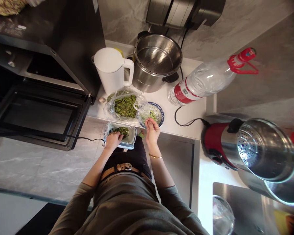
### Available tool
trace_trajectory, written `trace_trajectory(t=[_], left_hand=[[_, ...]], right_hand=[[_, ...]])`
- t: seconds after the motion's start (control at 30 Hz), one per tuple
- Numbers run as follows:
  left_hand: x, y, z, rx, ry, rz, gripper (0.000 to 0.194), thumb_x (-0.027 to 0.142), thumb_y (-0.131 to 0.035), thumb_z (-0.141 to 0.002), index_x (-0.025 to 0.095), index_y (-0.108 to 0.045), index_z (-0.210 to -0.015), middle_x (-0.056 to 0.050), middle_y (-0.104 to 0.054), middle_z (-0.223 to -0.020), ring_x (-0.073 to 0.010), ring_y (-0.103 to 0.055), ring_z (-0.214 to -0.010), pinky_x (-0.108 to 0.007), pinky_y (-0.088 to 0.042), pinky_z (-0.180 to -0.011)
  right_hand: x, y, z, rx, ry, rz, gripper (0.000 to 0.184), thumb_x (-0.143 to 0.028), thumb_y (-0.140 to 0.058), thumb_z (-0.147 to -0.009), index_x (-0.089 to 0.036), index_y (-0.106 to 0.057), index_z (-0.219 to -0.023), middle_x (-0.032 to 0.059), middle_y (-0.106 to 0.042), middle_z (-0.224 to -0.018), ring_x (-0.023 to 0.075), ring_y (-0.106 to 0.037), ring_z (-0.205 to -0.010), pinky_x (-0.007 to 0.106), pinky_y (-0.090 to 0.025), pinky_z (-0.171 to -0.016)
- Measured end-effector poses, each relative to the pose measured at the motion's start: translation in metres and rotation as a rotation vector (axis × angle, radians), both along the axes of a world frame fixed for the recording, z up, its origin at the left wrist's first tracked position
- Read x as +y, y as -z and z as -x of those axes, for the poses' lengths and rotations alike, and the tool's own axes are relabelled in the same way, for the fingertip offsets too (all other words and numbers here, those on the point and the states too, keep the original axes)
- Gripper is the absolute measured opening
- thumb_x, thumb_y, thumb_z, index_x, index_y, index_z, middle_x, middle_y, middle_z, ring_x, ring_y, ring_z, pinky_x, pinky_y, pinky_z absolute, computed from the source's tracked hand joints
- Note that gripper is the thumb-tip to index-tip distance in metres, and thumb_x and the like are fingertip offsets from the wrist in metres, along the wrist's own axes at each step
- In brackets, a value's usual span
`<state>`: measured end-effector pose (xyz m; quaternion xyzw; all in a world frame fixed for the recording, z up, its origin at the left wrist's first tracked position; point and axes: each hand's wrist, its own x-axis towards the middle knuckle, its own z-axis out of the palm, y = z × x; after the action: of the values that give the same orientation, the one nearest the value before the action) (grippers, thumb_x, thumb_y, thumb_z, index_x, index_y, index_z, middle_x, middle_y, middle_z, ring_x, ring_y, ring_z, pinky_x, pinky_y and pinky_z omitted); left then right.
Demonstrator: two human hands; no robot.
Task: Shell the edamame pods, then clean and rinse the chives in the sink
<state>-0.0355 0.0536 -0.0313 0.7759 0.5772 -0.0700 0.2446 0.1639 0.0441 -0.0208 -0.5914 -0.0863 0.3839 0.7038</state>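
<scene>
My left hand [113,139] is curled over the near edge of a white rectangular tray [131,139] that holds a small heap of green bean pods [122,131]. My right hand [151,130] is raised over a blue-rimmed plate [160,112] with a few shelled green beans [151,115], its fingers pinched together on something I cannot make out. Just beyond lies a clear plastic bag [112,105] full of green pods [125,106].
A white kettle [112,68] and a steel pot [156,62] stand behind the bag. A large water bottle [205,80] lies on the counter. A black oven [41,107] with its door down is at left. A red and steel appliance [254,150] is at right.
</scene>
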Motion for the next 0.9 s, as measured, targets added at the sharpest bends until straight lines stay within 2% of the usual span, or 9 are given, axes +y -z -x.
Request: trace_trajectory(t=[0.1,0.2,0.3,0.37,0.47,0.57,0.67,0.77,0.9], left_hand=[[0.009,0.01,-0.001,0.083,-0.028,0.107,0.024,0.038,-0.059,-0.087,0.019,-0.07,-0.095,-0.012,-0.073,-0.095,-0.0257,-0.068,-0.087,-0.032,-0.047,-0.073],[0.025,0.006,-0.012,0.001,-0.065,0.043,0.027,0.038,-0.054,-0.091,0.02,-0.07,-0.105,-0.01,-0.073,-0.096,-0.0254,-0.068,-0.089,-0.032,-0.047,-0.074],[0.05,-0.001,-0.033,-0.197,-0.054,-0.164,0.027,0.028,-0.045,-0.095,0.022,-0.07,-0.106,-0.009,-0.07,-0.103,-0.0228,-0.065,-0.097,-0.031,-0.046,-0.082],[0.068,-0.001,-0.051,-0.247,-0.024,-0.225,0.026,0.025,-0.047,-0.093,0.022,-0.071,-0.101,-0.009,-0.069,-0.103,-0.023,-0.062,-0.101,-0.031,-0.044,-0.087],[0.09,0.006,-0.075,-0.194,0.025,-0.203,0.023,0.024,-0.052,-0.09,0.022,-0.073,-0.098,-0.01,-0.069,-0.104,-0.0253,-0.058,-0.106,-0.035,-0.042,-0.091],[0.099,0.015,-0.089,-0.096,0.022,-0.187,0.021,0.026,-0.059,-0.086,0.021,-0.073,-0.1,-0.012,-0.068,-0.11,-0.0288,-0.055,-0.111,-0.039,-0.041,-0.092],[0.101,0.018,-0.092,-0.085,0.01,-0.177,0.022,0.025,-0.059,-0.085,0.021,-0.074,-0.099,-0.012,-0.068,-0.11,-0.0297,-0.055,-0.112,-0.04,-0.04,-0.092],[0.103,0.015,-0.087,-0.117,-0.045,-0.167,0.023,0.022,-0.053,-0.087,0.021,-0.075,-0.095,-0.012,-0.07,-0.105,-0.0271,-0.057,-0.108,-0.037,-0.041,-0.09],[0.098,0.004,-0.071,-0.315,-0.104,-0.198,0.02,0.023,-0.054,-0.089,0.02,-0.074,-0.092,-0.009,-0.072,-0.096,-0.0229,-0.061,-0.096,-0.035,-0.042,-0.091]], right_hand=[[0.005,0.005,-0.021,-0.188,0.019,0.067,0.028,-0.032,-0.066,-0.072,-0.018,-0.072,-0.096,0.0075,-0.073,-0.11,0.0205,-0.064,-0.109,0.043,-0.043,-0.106],[0.006,0.006,-0.03,-0.267,-0.003,0.105,0.03,-0.029,-0.063,-0.072,-0.018,-0.072,-0.098,0.0075,-0.071,-0.116,0.0209,-0.06,-0.117,0.043,-0.038,-0.109],[0.005,0.003,-0.025,-0.31,0.004,0.091,0.027,-0.028,-0.06,-0.074,-0.019,-0.072,-0.096,0.0058,-0.072,-0.111,0.0194,-0.061,-0.113,0.041,-0.037,-0.11],[0.005,0.001,-0.017,-0.317,-0.009,0.08,0.024,-0.027,-0.059,-0.075,-0.019,-0.073,-0.093,0.0044,-0.073,-0.105,0.0183,-0.063,-0.107,0.04,-0.039,-0.108],[0.005,-0.001,-0.003,-0.307,-0.048,0.067,0.022,-0.025,-0.059,-0.076,-0.02,-0.073,-0.092,0.0029,-0.074,-0.099,0.0171,-0.064,-0.1,0.039,-0.043,-0.103],[0.004,-0.002,0.007,-0.298,-0.094,0.055,0.021,-0.025,-0.059,-0.076,-0.02,-0.074,-0.09,0.0025,-0.074,-0.095,0.0169,-0.065,-0.095,0.037,-0.047,-0.098],[0.002,0.001,0.011,-0.292,-0.12,0.067,0.02,-0.025,-0.059,-0.075,-0.02,-0.075,-0.086,0.0029,-0.075,-0.092,0.0176,-0.066,-0.092,0.037,-0.046,-0.097],[0.001,0.003,0.011,-0.26,-0.119,0.084,0.019,-0.026,-0.061,-0.073,-0.02,-0.075,-0.085,0.0026,-0.075,-0.092,0.0181,-0.066,-0.091,0.037,-0.047,-0.098],[0.006,0.002,0.013,-0.141,-0.202,0.113,0.022,-0.032,-0.069,-0.071,-0.02,-0.075,-0.088,0.0016,-0.075,-0.09,0.0174,-0.065,-0.086,0.037,-0.051,-0.092]])
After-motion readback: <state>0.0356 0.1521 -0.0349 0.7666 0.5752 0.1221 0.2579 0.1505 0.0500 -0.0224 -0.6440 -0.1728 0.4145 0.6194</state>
